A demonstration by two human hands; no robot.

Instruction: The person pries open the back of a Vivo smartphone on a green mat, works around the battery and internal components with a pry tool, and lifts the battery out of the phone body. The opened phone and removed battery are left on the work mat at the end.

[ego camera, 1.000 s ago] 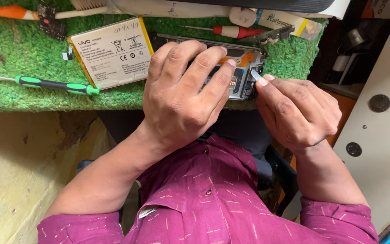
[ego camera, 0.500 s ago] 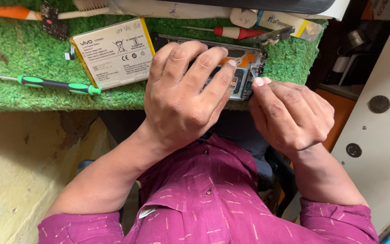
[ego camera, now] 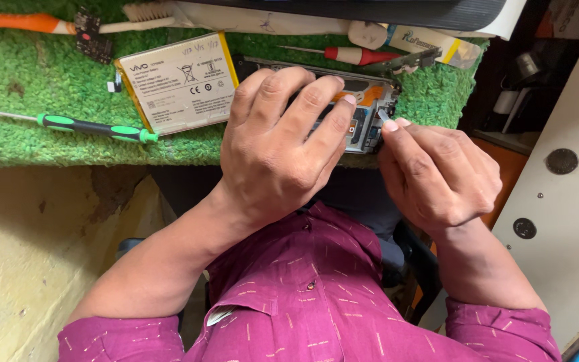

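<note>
An opened phone point(ego camera: 367, 107) with exposed circuitry lies on the green turf mat point(ego camera: 35, 100). My left hand point(ego camera: 279, 144) rests flat over it, fingers spread across its body, pressing it down. At the phone's right end, my right hand point(ego camera: 437, 171) has its fingers curled and thumb and forefinger pinched on a small pale piece at the phone's edge; what the piece is cannot be made out. A flat white phone battery point(ego camera: 179, 84) lies on the mat just left of my left hand.
A green-handled screwdriver point(ego camera: 95, 127) lies left of the battery. A red-handled screwdriver point(ego camera: 350, 55), a toothbrush point(ego camera: 142, 15), an orange-handled tool point(ego camera: 15, 23) and a small black circuit board point(ego camera: 90, 37) sit along the far side. A grey panel point(ego camera: 564, 201) stands at right.
My right hand has shifted slightly up and left, closer to the phone's right end. My left hand stays over the phone.
</note>
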